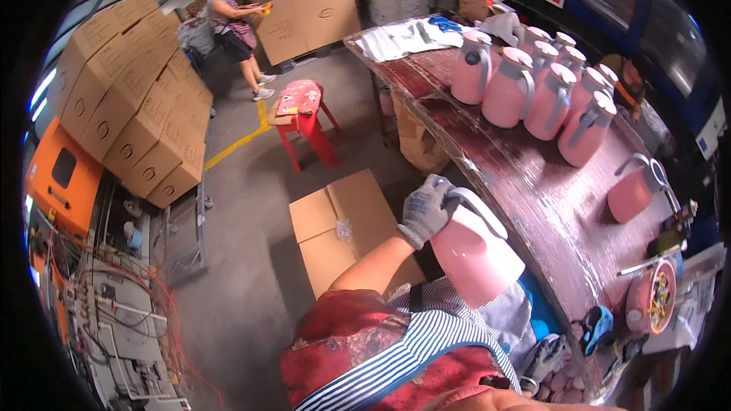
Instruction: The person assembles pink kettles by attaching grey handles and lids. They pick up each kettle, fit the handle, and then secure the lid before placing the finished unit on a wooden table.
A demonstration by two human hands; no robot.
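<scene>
My left hand (424, 211), in a grey work glove, is closed on the handle end of a pink jug (478, 255). The jug hangs tilted in front of my striped apron, beside the table edge, its pale grey handle toward the table. Low on the right, my right hand (544, 359), also gloved, is close to several flat round pink pieces (565, 387); its fingers are too small and partly hidden to read. Several pink jugs with grey handles (509, 90) stand grouped on the dark red table (525, 190). Another pink jug (633, 194) stands apart nearer me.
An open-topped or flapped cardboard box (346, 221) is on the floor left of the table. Beyond it stands a red stool (302, 106). Stacked cartons (145, 118) line the left side. A person (232, 23) stands at the back. A pink bowl of small parts (651, 297) is at the table's right.
</scene>
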